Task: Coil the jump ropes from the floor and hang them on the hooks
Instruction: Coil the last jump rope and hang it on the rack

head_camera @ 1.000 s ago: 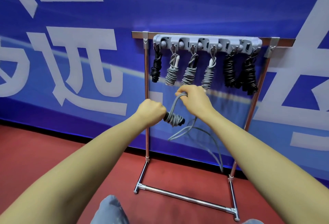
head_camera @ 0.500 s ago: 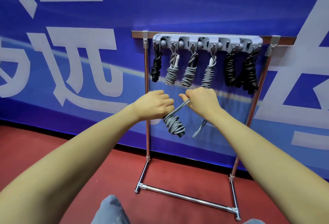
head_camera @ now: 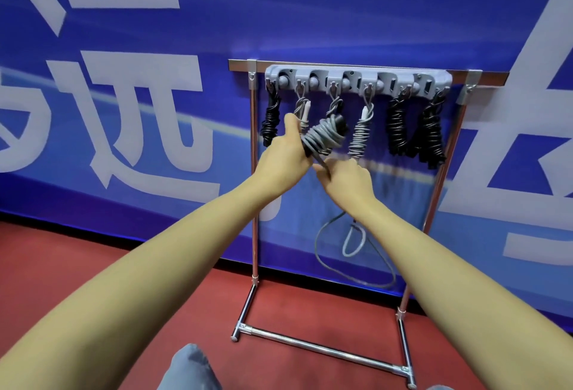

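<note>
Fingers of the left hand (head_camera: 283, 158) are curling around one end of a half-wound grey jump rope (head_camera: 322, 137), thumb sticking up along its near side, and are holding the bundle tilted up toward the right in front of the rack. Just beside it, the right hand (head_camera: 344, 178) is pinching the free strand where it is leaving the bottom of the bundle, fingers clenched on the cord. Below the right wrist, the loose tail of that rope is hanging down in two loops (head_camera: 353, 240) above the floor; whether the lowest loop is touching the floor cannot be told. Nearest the camera, a patch of grey-blue cloth, perhaps a knee (head_camera: 189, 368), is showing at the bottom edge, over the red floor (head_camera: 93, 272). Beyond the hands, a chrome rack (head_camera: 254, 203) is standing on the floor with its foot bar lying across the front. Along its top rail a grey hook strip (head_camera: 358, 79) is carrying six coiled ropes: a black one (head_camera: 271, 121) at the far left, a grey one (head_camera: 302, 110) partly hidden behind the left thumb, another grey one (head_camera: 335, 106) mostly hidden behind the held bundle, a grey one (head_camera: 361, 134) hanging clear, and two black ones (head_camera: 398, 129) (head_camera: 432, 137) at the right, close together. Behind everything a blue wall banner (head_camera: 341, 11) with large white characters is filling the background.
</note>
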A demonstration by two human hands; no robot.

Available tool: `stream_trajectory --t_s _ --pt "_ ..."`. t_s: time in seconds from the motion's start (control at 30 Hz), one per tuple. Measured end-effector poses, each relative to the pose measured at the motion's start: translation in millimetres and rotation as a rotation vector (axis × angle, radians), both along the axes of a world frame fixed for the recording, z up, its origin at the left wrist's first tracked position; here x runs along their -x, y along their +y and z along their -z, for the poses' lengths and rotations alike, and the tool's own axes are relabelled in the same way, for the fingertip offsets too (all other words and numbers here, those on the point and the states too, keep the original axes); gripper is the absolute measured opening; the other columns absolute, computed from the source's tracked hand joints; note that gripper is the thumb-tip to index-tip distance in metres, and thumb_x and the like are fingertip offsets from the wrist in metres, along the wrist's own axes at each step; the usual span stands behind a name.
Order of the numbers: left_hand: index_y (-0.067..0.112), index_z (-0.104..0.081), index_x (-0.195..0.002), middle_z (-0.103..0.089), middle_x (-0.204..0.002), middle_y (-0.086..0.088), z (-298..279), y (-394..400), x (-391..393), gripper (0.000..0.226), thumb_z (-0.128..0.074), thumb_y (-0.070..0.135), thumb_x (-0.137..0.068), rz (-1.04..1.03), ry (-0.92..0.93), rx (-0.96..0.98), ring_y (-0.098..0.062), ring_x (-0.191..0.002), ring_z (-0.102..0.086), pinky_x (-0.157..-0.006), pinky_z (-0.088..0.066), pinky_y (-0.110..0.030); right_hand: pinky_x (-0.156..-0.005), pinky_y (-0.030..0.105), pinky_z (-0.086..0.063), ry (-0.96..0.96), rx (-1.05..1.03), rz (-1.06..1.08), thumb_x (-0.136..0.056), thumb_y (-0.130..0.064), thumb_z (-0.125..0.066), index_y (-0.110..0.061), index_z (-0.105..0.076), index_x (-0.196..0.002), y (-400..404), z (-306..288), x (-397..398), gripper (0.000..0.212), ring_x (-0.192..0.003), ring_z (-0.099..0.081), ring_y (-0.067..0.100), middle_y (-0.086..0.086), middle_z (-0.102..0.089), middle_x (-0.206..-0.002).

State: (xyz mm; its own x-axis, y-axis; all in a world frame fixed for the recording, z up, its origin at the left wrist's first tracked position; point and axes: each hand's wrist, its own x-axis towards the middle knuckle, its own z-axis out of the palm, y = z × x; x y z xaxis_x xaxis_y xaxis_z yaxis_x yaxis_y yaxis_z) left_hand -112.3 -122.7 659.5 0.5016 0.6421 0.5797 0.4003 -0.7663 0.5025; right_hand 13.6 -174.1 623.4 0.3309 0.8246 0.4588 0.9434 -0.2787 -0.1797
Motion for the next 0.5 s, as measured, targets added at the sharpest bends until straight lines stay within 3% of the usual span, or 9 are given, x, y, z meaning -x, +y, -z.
stream_trajectory --t_s 0.07,0.13,0.2,0.37,0.43,0.5 --pt "0.009 -0.027 -0.103 -0.051 -0.070 -0.009 5.6 11.3 -4.1 0.025 -0.046 0.005 -0.087 -0.089 0.048 0.033 -0.040 -0.069 -0.053 -0.052 -0.031 -0.035 -0.064 0.034 -0.035 -0.028 0.019 -0.075 -0.100 -0.037 -0.043 -0.007 -0.056 -0.084 -3.6 0.7 3.0 0.036 -0.088 -0.057 0.036 0.015 -0.063 -0.087" --pt "0.004 -0.030 -0.114 -0.050 -0.079 -0.013 14.7 18.7 -7.6 0.028 -0.044 0.004 -0.089 -0.188 0.140 0.009 -0.038 -0.072 -0.052 -0.056 -0.034 -0.037 -0.059 0.032 -0.033 0.044 0.065 -0.178 -0.097 -0.034 -0.049 -0.012 -0.040 -0.064 -5.4 4.6 3.0 0.041 -0.074 -0.050 0.032 0.009 -0.054 -0.069" --pt "0.004 -0.030 -0.118 -0.049 -0.082 -0.012 25.0 23.1 -8.9 0.031 -0.043 0.002 -0.090 -0.254 0.285 -0.059 -0.036 -0.071 -0.050 -0.058 -0.036 -0.038 -0.056 0.033 -0.033 0.080 0.106 -0.253 -0.094 -0.030 -0.054 -0.013 -0.034 -0.059 -8.0 3.4 3.1 0.044 -0.066 -0.040 0.027 0.007 -0.045 -0.060" --pt "0.002 -0.035 -0.117 -0.055 -0.080 -0.009 44.6 29.7 -1.1 0.043 -0.053 -0.009 -0.079 -0.371 0.625 -0.244 -0.032 -0.069 -0.056 -0.054 -0.036 -0.035 -0.057 0.030 -0.031 -0.078 0.204 -0.353 -0.090 -0.027 -0.057 -0.014 -0.038 -0.058 -11.0 3.2 10.4 0.039 -0.065 -0.041 0.025 0.002 -0.042 -0.056" --pt "0.003 -0.038 -0.112 -0.048 -0.068 -0.003 49.7 30.5 2.3 0.044 -0.059 -0.008 -0.075 -0.380 0.738 -0.339 -0.028 -0.057 -0.053 -0.047 -0.031 -0.030 -0.057 0.030 -0.030 -0.146 0.201 -0.391 -0.089 -0.024 -0.054 -0.010 -0.049 -0.067 -10.0 3.9 11.3 0.026 -0.068 -0.046 0.027 0.006 -0.051 -0.063" --pt "0.003 -0.041 -0.108 -0.050 -0.067 0.000 52.5 33.3 5.5 0.037 -0.059 -0.005 -0.076 -0.388 0.823 -0.392 -0.027 -0.063 -0.061 -0.044 -0.023 -0.027 -0.058 0.030 -0.030 -0.270 0.201 -0.382 -0.090 -0.020 -0.048 -0.010 -0.058 -0.083 -9.0 3.1 11.5 0.016 -0.074 -0.053 0.029 0.008 -0.060 -0.077"
